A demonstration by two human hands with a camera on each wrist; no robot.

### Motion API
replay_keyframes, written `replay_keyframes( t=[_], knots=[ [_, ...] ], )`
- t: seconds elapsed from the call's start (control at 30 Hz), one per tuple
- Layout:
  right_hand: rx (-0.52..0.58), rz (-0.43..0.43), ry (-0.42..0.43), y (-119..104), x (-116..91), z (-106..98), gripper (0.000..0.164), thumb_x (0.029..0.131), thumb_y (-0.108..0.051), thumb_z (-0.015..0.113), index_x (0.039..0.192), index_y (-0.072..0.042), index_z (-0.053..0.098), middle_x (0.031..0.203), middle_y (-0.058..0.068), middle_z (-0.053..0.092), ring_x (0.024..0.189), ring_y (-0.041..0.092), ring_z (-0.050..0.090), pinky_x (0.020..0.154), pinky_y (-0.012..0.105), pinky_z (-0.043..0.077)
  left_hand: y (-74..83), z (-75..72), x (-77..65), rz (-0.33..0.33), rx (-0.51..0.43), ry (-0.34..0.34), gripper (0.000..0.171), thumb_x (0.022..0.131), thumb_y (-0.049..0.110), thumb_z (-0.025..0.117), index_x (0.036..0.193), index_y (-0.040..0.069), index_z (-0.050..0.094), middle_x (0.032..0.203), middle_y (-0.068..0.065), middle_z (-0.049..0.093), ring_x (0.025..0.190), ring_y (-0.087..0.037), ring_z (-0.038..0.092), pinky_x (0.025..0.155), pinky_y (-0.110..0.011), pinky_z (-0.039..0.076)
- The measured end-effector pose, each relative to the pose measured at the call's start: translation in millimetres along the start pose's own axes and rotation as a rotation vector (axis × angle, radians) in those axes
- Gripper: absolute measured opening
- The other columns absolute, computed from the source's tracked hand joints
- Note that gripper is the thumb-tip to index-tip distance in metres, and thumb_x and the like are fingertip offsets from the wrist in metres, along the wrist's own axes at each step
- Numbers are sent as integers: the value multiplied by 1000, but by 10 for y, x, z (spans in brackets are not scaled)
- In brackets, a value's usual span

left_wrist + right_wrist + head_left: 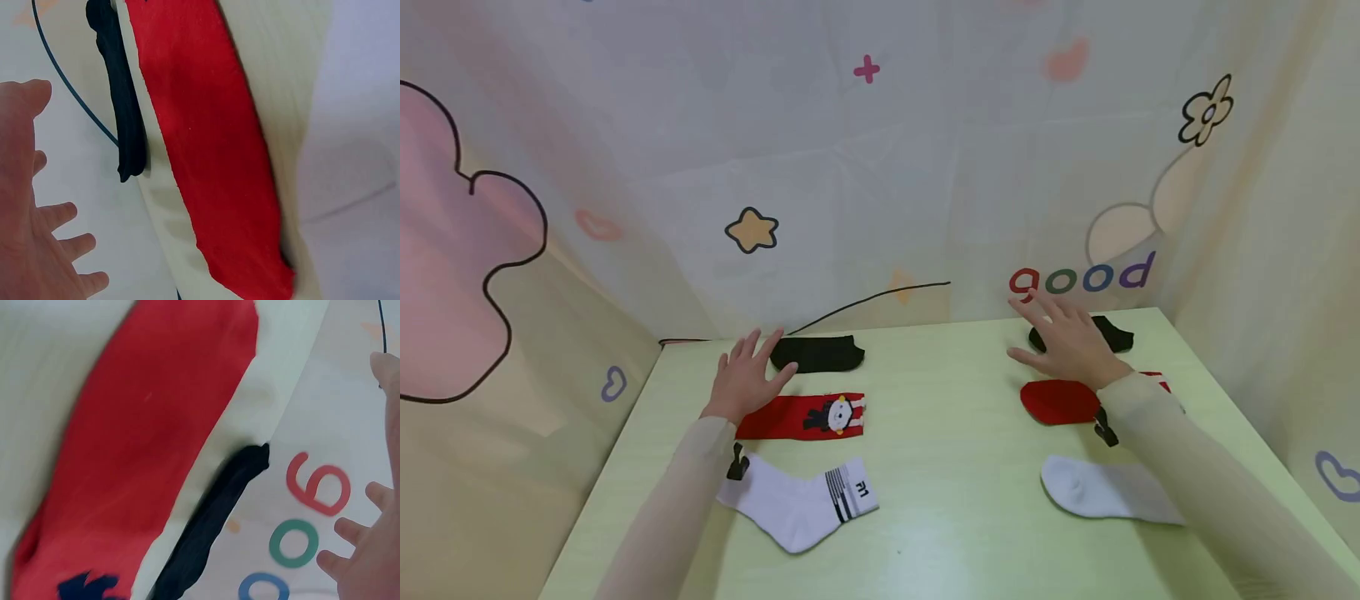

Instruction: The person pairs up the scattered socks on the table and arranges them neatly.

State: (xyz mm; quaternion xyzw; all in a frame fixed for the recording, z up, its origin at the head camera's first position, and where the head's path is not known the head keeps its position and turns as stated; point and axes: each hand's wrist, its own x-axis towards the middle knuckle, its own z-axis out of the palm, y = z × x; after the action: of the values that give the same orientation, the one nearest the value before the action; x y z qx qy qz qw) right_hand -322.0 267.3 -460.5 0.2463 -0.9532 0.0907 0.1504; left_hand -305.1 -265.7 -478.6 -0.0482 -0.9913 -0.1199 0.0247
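Note:
My left hand (747,377) hovers with spread fingers over the left column of socks, its thumb overlapping a black ankle sock (820,354) in the head view. Below that hand lies a red sock (782,418) with a cartoon figure near its cuff. My right hand (1070,340), fingers also spread, is above the right column, partly covering another black sock (1116,335). A second red sock (1056,402) lies under the right wrist, its cuff end hidden by the sleeve. Both wrist views show the hands empty, beside the red socks (206,125) (147,412).
Nearest the front lie a white sock with black stripes (797,504) at left and a white sock (1101,487) at right, partly behind the forearm. The pale table (955,467) meets a printed curtain (910,208) at its back edge, with more curtain at both sides.

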Motion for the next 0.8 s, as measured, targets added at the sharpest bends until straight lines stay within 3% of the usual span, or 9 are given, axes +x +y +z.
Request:
replay_keyframes(
  t=[0.63, 0.8],
  knots=[
    [118, -88, -24, -473, 509, 309, 82, 92, -49, 70, 160, -17, 36, 159, 26, 35, 140, 50, 38, 111, 71, 30, -106, 45, 177, -4, -52, 15, 76, 100, 51, 58, 163, 19, 29, 164, -24, 26, 145, -51, 30, 115, -69, 25],
    [145, -80, -75, -652, 631, 350, 82, 93, -52, 68, 161, -19, 35, 161, 23, 33, 141, 50, 37, 112, 69, 29, -78, 1, 217, 3, -63, 14, 74, 101, 50, 58, 162, 19, 30, 164, -24, 27, 143, -51, 33, 113, -70, 27]
  ],
)
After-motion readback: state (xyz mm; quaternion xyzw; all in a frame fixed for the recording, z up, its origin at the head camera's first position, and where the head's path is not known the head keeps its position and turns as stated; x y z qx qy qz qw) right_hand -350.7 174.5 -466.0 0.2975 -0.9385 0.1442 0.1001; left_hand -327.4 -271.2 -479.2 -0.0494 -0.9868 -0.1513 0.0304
